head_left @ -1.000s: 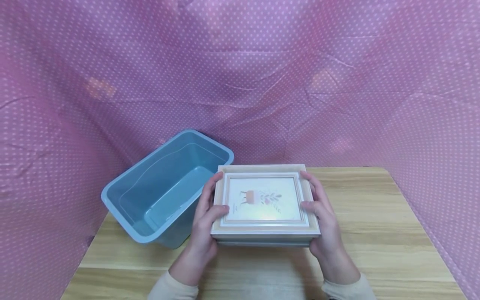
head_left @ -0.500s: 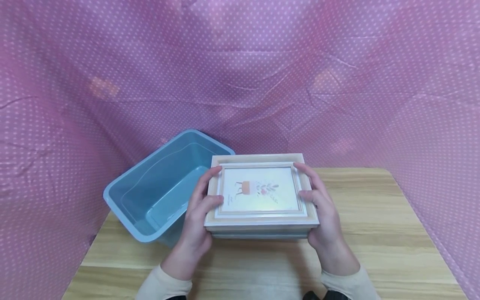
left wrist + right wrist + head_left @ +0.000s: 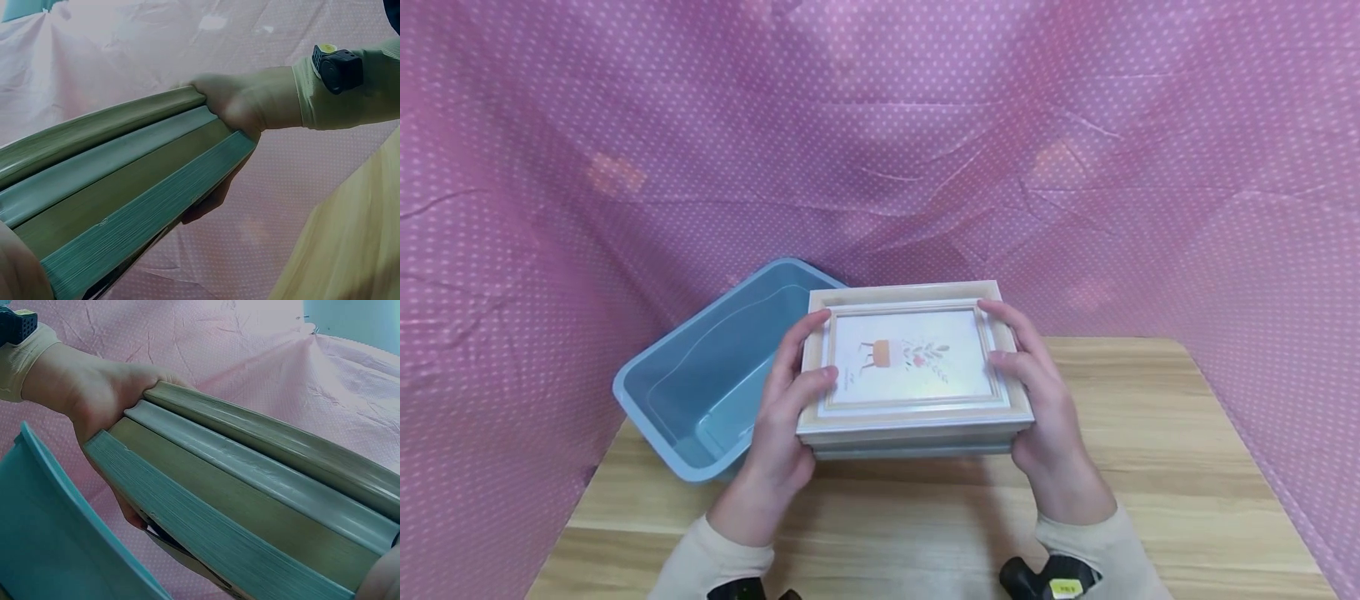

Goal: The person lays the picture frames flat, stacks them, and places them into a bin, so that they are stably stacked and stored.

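Observation:
Both hands hold a thick cream and white picture frame above the table. Behind its pane is a print of a potted plant on legs, turned sideways. Whether it is one deep frame or several stacked, I cannot tell. The left hand grips the left side, thumb and a fingertip on the front border; the right hand grips the right side likewise. Other fingers are hidden underneath. Both wrist views show its layered side, with a bluish-green edge at the bottom.
A blue plastic bin stands on the wooden table at the left, partly behind the frame. A pink dotted cloth hangs at the back and sides. Black wrist devices sit on the sleeves.
Both hands have carried the frame away from the person and slightly left. It has turned a little and covers more of the bin's right end. The grip looks the same.

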### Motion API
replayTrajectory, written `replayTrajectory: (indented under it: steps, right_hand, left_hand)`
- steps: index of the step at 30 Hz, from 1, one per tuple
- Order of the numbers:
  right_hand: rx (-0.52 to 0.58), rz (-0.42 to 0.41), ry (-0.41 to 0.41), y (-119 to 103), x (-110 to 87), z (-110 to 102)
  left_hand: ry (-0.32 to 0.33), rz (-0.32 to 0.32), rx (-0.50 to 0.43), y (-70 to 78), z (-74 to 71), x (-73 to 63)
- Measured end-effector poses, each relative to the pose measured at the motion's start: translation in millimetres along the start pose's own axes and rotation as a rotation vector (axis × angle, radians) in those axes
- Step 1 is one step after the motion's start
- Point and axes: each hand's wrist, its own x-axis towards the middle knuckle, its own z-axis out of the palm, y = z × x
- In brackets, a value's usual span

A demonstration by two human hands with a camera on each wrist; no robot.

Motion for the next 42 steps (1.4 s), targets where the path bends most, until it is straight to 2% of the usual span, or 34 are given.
replayTrajectory:
  steps: [8, 14, 23, 36, 42]
  right_hand:
    - [0.030, 0.003, -0.042, -4, 15.7, 14]
    - [0.046, 0.022, -0.081, 1, 30.5, 28]
    - [0.104, 0.076, -0.169, 14, 50.3, 48]
    - [0.071, 0.092, -0.217, 31, 82.1, 88]
    - [0.090, 0.122, -0.269, 41, 94.2, 102]
  left_hand:
    - [0.029, 0.024, -0.026, 18.1, -7.1, 1.3]
    - [0.045, 0.055, -0.063, 28.0, -17.9, 1.2]
    - [0.096, 0.053, -0.070, 36.7, -36.5, -2.1]
    - [0.183, 0.107, -0.112, 47.4, -67.4, -6.5]
    - [0.234, 0.124, -0.122, 49.8, -77.9, -8.1]
